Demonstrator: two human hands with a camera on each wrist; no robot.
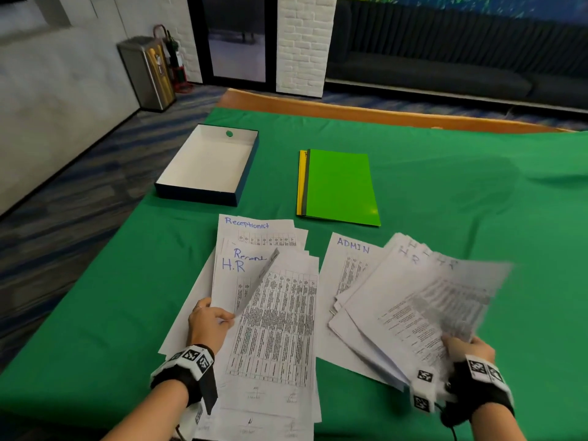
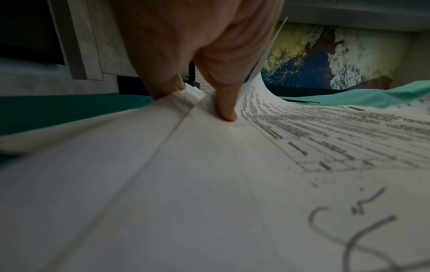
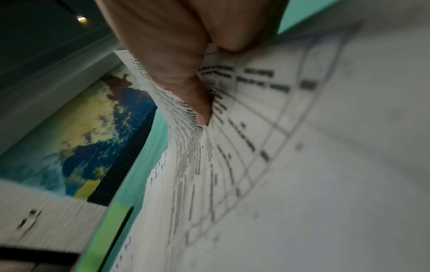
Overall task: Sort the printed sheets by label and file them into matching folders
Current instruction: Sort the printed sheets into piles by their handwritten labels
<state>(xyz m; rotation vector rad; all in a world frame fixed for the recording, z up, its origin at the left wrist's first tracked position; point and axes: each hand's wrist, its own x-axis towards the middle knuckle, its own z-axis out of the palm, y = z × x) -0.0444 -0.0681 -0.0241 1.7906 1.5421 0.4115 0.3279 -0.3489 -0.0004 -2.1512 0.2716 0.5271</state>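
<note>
The right hand (image 1: 466, 346) pinches an H.R sheet (image 1: 426, 300) (blurred) over the right-side pile; the left hand (image 1: 208, 323) pinches another H.R sheet (image 1: 237, 281) up at the mixed pile — long axes pointing away from the person.

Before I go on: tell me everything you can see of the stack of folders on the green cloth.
The stack of folders lies flat and closed on the green cloth, beyond the sheets and right of the open box. A glossy bright green folder is on top; a dark grey edge and a yellow edge show along its left side. Neither hand touches it, and no sheet lies on it. Any label is mostly hidden.
</note>
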